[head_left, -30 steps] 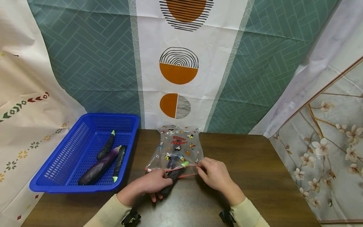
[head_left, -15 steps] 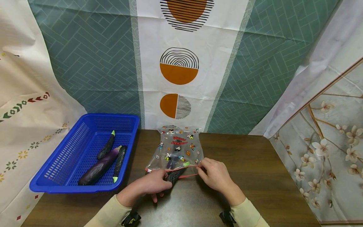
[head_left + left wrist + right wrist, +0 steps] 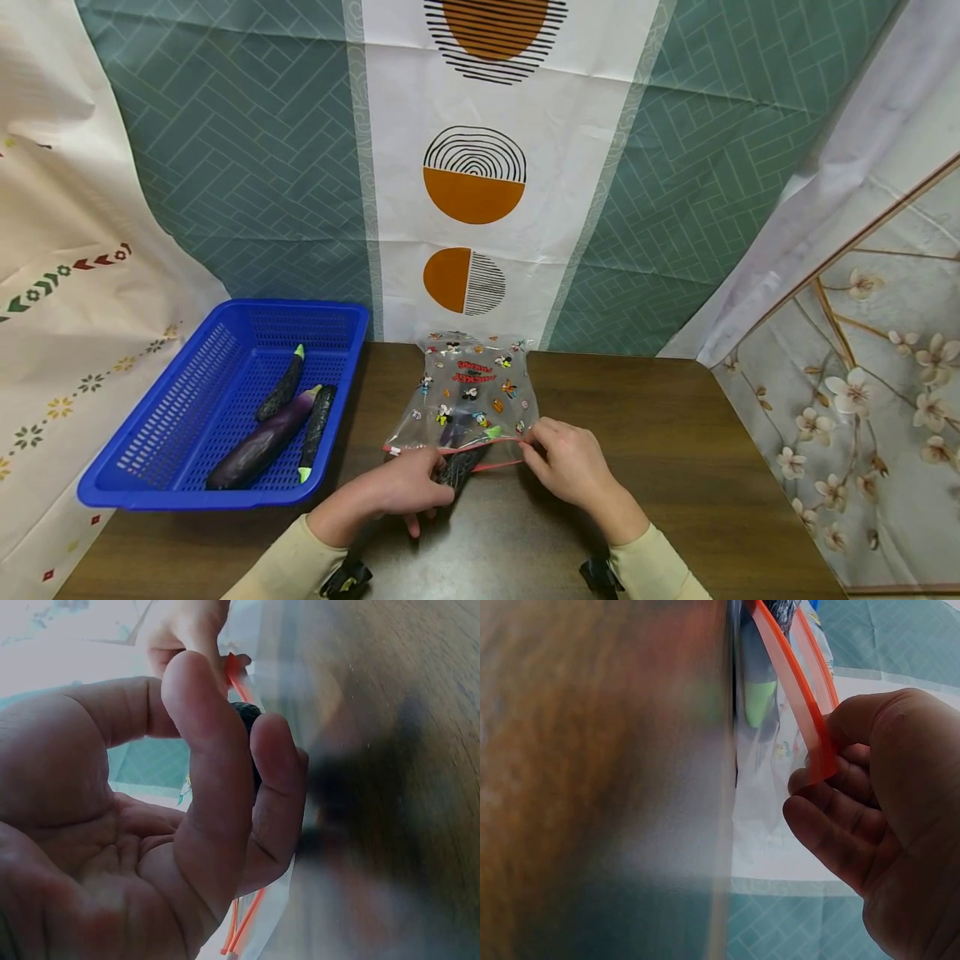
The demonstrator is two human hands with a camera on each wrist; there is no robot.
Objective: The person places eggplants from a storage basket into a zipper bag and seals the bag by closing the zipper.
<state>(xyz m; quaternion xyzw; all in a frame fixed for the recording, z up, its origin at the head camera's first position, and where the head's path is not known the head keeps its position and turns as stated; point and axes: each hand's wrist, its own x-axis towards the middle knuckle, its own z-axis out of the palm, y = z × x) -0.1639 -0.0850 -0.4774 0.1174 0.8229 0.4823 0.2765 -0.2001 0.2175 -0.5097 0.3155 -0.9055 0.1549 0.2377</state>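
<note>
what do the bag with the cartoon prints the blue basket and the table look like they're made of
The bag: glossy, clear plastic film, since the dark vegetable inside shows through. Its red strip looks like smooth plastic too.
The basket: probably molded plastic, judging by its even blue color and perforated walls.
The table: wood or wood-look laminate, with brown grain and a soft sheen.
</note>
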